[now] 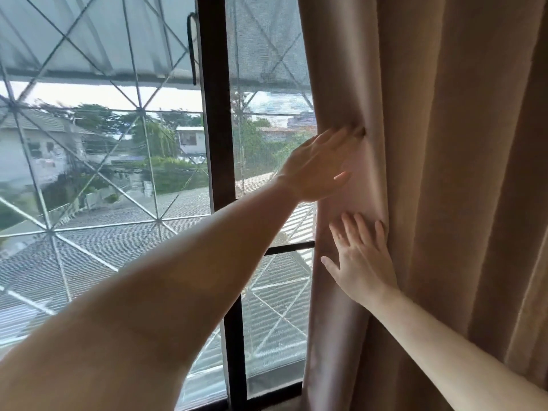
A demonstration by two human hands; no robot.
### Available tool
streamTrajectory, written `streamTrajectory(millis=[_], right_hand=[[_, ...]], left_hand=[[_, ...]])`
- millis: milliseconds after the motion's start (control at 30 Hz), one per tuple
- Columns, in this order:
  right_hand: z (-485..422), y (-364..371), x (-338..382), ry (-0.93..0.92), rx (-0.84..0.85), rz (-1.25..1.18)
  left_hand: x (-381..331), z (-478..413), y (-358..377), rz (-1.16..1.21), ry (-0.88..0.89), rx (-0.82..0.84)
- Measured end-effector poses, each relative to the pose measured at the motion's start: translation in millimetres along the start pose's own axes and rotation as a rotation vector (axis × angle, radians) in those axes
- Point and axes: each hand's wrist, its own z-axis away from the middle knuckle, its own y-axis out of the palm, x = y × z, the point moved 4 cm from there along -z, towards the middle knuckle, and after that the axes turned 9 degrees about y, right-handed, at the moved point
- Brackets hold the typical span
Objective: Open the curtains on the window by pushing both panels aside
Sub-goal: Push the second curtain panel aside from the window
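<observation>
Both bare arms reach forward and to the right. Left arm crosses the view from lower left, nearly straight, forearm large in the foreground. Left hand point(318, 166) sits higher, palm flat, fingers extended and together, fingertips partly hidden, thumb pointing right. Right arm enters from lower right, angled up-left. Right hand point(360, 262) lower, back of hand to camera, fingers spread and pointing up, thumb out left.

left hand point(318, 166) fingertips hidden in curtain point(444, 173) fold.
</observation>
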Motion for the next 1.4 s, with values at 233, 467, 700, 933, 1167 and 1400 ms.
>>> streamTrajectory(millis=[233, 467, 700, 933, 1167, 1400], right_hand=[[-10.6, 13.5, -63.1, -0.015, -0.020, -0.007], [-20.0, 24.7, -126.8, -0.011, -0.010, 0.004], [-28.5, 34.6, -171.2, 0.010, -0.004, 0.015], [-42.7, 45.4, -201.8, 0.069, 0.014, 0.057], [-59.3, 66.8, -233.7, 0.138, -0.029, 0.050], [-67.5, 88.6, -258.8, 0.170, -0.041, 0.046]], left_hand=[[-24.2, -52.6, 34.6, 0.029, -0.034, -0.020], [-56.1, -100.8, 58.6, 0.071, -0.088, -0.009], [-78.8, -140.6, 78.9, 0.071, -0.054, -0.023], [-85.9, -174.4, 99.4, 0.080, 0.013, -0.046], [-90.2, -205.2, 122.5, 0.168, 0.018, -0.101], [-99.8, -227.7, 139.1, 0.149, 0.018, -0.080]])
